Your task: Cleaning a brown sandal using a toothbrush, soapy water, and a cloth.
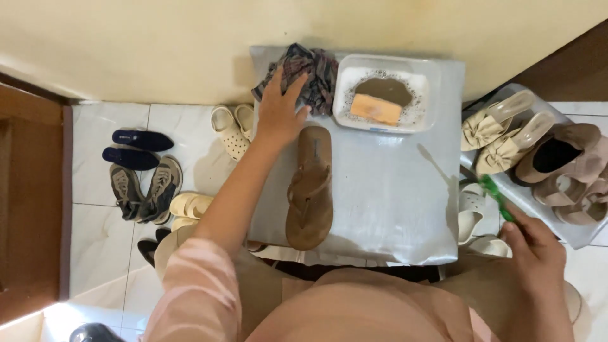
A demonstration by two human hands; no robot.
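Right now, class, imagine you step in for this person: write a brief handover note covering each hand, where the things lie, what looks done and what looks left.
Left hand: flat on the crumpled dark plaid cloth at the back of the grey covered table; grip not closed.
Right hand: off the table's right edge, closed on a thin green-handled tool; its head is unclear.
Brown flat thong sandal: lies lengthwise on the table, beside the left wrist, untouched.
White rectangular basin: back right, holds murky soapy water and an orange sponge.
Done: things laid out. Left: the sandal looks dry and unscrubbed.
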